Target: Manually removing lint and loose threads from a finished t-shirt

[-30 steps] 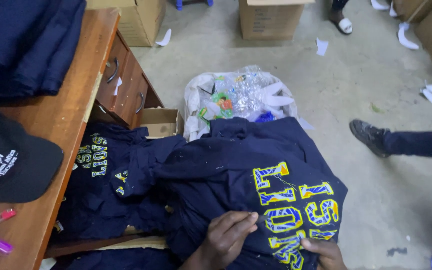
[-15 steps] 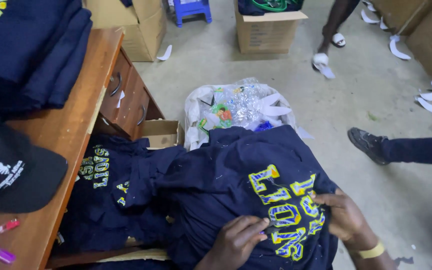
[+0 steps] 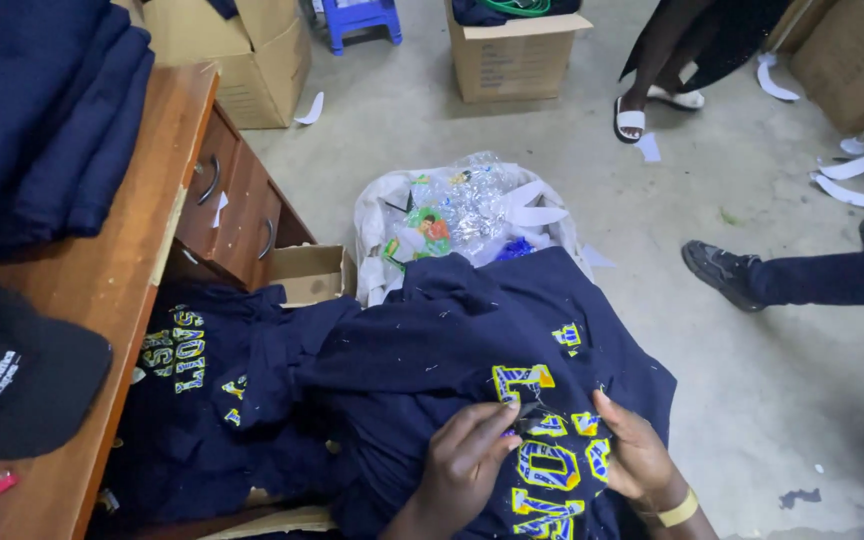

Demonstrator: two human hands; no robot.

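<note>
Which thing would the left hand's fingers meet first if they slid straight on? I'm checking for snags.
Probably the yellow lettering on the dark shirt, right ahead of the left hand.

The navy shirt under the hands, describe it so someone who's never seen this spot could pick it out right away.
Start at the wooden desk on the left and look right, in front of the white bag of plastic scraps. The navy shirt lies topmost there, with the left hand and right hand on its lettering. Unlike the navy shirt beside the desk, its yellow and blue letters are large.
</note>
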